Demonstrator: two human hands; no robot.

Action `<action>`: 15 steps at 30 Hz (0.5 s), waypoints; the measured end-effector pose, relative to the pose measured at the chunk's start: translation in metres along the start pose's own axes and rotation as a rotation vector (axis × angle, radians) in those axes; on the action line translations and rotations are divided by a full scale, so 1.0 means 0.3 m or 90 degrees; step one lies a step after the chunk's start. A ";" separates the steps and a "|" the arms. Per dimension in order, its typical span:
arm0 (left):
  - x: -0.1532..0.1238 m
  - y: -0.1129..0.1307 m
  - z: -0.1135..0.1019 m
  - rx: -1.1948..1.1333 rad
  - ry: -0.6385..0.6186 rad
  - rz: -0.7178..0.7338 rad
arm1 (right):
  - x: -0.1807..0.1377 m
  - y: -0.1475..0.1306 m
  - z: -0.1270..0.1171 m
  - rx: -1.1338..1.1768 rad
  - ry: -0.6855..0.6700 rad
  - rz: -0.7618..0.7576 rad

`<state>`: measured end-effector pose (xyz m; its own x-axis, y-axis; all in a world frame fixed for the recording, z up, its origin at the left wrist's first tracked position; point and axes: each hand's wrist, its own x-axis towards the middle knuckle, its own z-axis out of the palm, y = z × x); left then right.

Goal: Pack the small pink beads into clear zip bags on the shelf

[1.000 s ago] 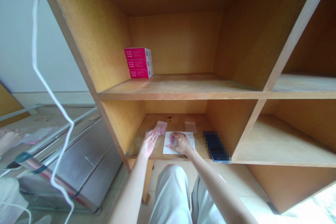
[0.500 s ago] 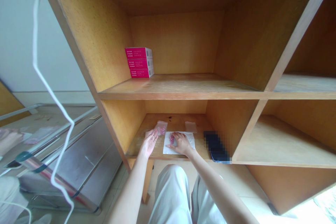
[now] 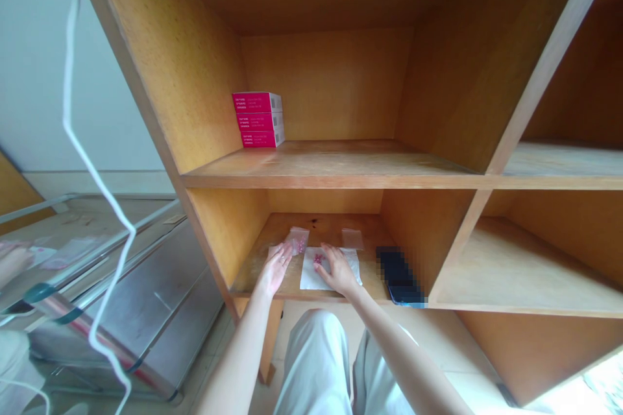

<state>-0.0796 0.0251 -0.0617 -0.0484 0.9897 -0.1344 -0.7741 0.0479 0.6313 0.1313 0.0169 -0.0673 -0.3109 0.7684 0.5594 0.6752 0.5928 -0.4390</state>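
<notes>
So the big wooden shelf unit (image 3: 331, 178) is filling most of the view. A stack of three pink boxes (image 3: 257, 120) is sitting in the back left corner of its upper board. Everything else is happening down on the lower board (image 3: 250, 272), in the left compartment.

A dark phone (image 3: 399, 275) is lying at the front right corner of that board, poking out a bit over the front edge. A white sheet of paper (image 3: 309, 280) is lying flat near the middle of the front edge.

The left hand (image 3: 274, 269) is resting palm down on the bare wood just left of the paper. It's relaxed with the fingers spread, and the fingertips are touching a small clear bag (image 3: 298, 241) with pink bits inside. The right hand (image 3: 339, 270) is lying palm down over the paper, fingertips right at a little pile of pink beads (image 3: 318, 259) near the paper's back edge. Can't tell if it's pinching one or just touching.

A second small bag (image 3: 352, 238) is lying further back, just behind the paper's back right corner, with no hand on it.
</notes>
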 end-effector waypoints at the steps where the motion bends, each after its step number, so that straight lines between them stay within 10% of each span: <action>1: -0.002 0.001 0.005 0.006 -0.002 -0.001 | -0.001 -0.004 -0.003 -0.001 0.005 -0.001; 9: -0.019 0.001 0.052 0.082 -0.035 -0.017 | 0.002 -0.025 -0.030 0.111 0.063 0.056; 15: -0.076 -0.046 0.148 0.110 -0.096 0.029 | 0.057 -0.092 -0.060 0.489 0.105 0.304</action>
<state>-0.0396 0.0078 -0.0334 0.0244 0.9997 0.0052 -0.6534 0.0120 0.7569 0.1193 0.0093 -0.0328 0.0261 0.9636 0.2660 0.0587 0.2642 -0.9627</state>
